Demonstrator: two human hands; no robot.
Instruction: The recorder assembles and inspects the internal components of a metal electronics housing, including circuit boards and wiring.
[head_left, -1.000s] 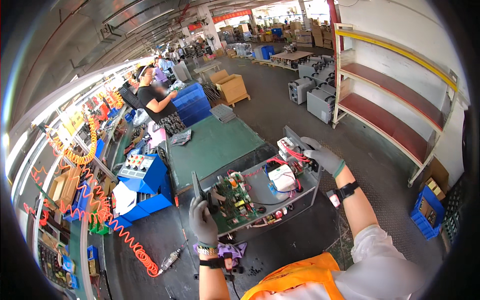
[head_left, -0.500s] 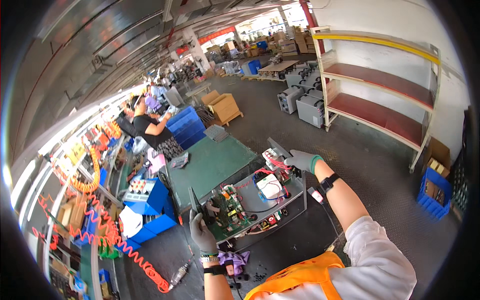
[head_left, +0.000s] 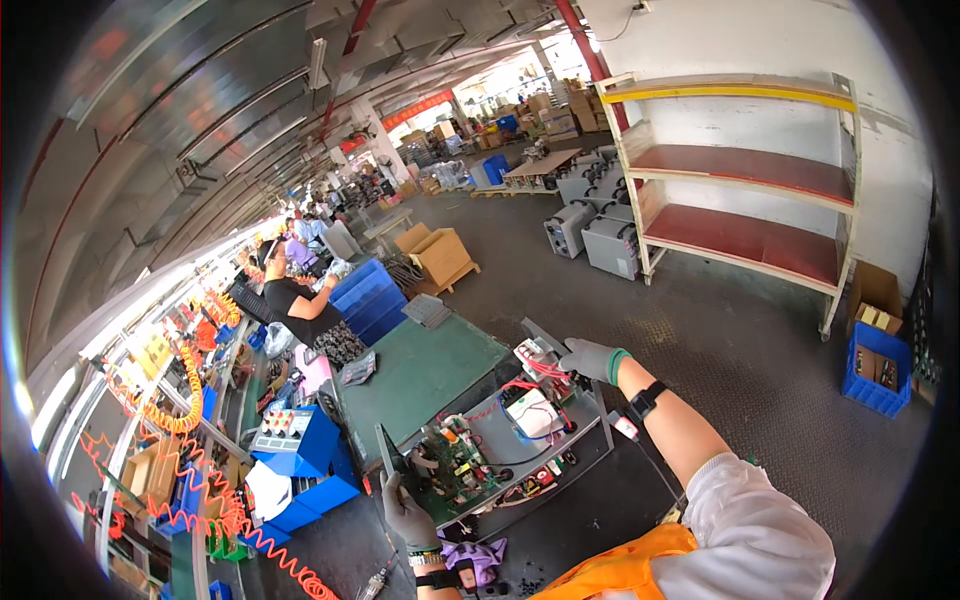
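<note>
An open metal chassis (head_left: 600, 452) with circuit boards, red wires and a white block inside lies on the dark bench in front of me. My left hand (head_left: 408, 512), in a grey glove, is closed on the upright panel at its left end. At the right end, my right hand (head_left: 592, 360), also gloved, grips the other upright panel near the red wires. The fingertips of both hands are partly hidden by the panels. A green circuit board (head_left: 440, 455) shows inside the chassis, nearest my left hand.
A green-topped table (head_left: 420, 375) adjoins beyond the chassis. At left are a blue box with knobs (head_left: 295, 440), red coiled hoses (head_left: 290, 560) and a pen-shaped tool (head_left: 375, 583). Purple cloth (head_left: 478, 560) lies near my left wrist. A shelf rack (head_left: 740, 165) stands right; a co-worker (head_left: 305, 300) stands farther off.
The head view has shifted, and the bench and chassis appear slightly lower in it. Both hands keep their places on the chassis end panels.
</note>
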